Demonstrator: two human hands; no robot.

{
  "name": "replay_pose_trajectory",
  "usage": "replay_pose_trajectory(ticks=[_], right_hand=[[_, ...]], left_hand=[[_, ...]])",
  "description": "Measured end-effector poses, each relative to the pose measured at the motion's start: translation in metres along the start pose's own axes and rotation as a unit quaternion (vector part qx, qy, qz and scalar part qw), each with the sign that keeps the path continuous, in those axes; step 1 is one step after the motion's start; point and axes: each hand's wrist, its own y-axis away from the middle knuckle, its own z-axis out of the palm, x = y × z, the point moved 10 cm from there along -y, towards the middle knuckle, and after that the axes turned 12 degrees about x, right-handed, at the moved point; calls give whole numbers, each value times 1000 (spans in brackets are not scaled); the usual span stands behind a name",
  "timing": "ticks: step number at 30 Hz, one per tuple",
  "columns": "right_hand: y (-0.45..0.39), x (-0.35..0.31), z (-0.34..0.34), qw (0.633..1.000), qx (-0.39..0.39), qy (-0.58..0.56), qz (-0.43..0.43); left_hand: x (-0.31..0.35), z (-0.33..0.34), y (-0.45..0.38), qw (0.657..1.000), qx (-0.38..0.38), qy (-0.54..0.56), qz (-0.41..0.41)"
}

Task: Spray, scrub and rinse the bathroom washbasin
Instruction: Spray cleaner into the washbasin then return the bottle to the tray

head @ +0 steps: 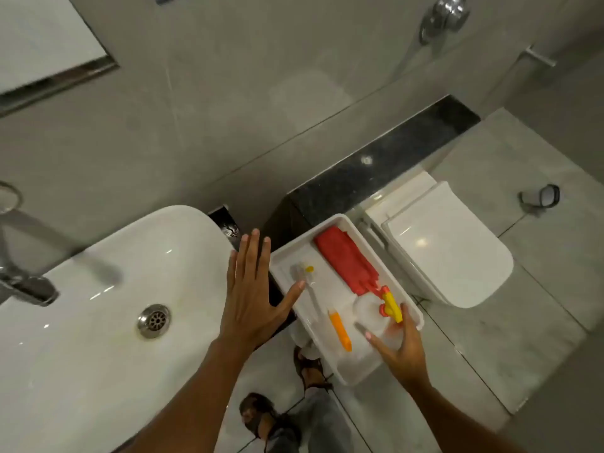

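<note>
While you reach into the tray, nothing is gripped yet; the spray step looks just about to start.
Basin (98, 289): white, left of you, looks dry; drain (154, 321) bare, tap (29, 282) at its far left.
Tray (343, 371): white, set just right of the basin, so the kit sits in arm's reach.
Right hand (403, 349): over the tray's near right corner, fingers curling round a clear spray bottle (369, 313); not closed on it. Bottle lies flat, yellow-and-red trigger (390, 305) toward the rim.
Left hand (248, 299): flat, fingers spread, holding nothing; hovers across the basin's right edge, thumb at the tray rim, probably steadying.
Other kit: brush (302, 273) with a clear handle by your left thumb, orange tool (340, 330) mid-tray, red cloth (346, 263) at the far side.
Around: toilet (457, 256) right of the tray, black ledge (376, 171) behind.
In the way: orange tool lies just beside the bottle; cloth touches the trigger end, may drag when you lift.
</note>
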Motion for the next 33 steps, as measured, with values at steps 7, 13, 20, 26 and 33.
replay_pose_trajectory(ticks=[7,13,20,26,33], right_hand=[[-34,5,18,990,100,-61,72],[-49,1,26,983,145,-79,82],[-59,-38,28,980,181,-45,62],[-42,-130,26,988,113,-71,-83],[36,-276,48,962,-65,-184,-189]], left_hand=[[-3,1,1,999,38,-34,-8],[-10,2,2,998,54,-11,-32],[-9,0,4,998,42,-8,-40],[-19,-27,6,996,37,41,-73],[-88,-95,53,982,55,28,-176]])
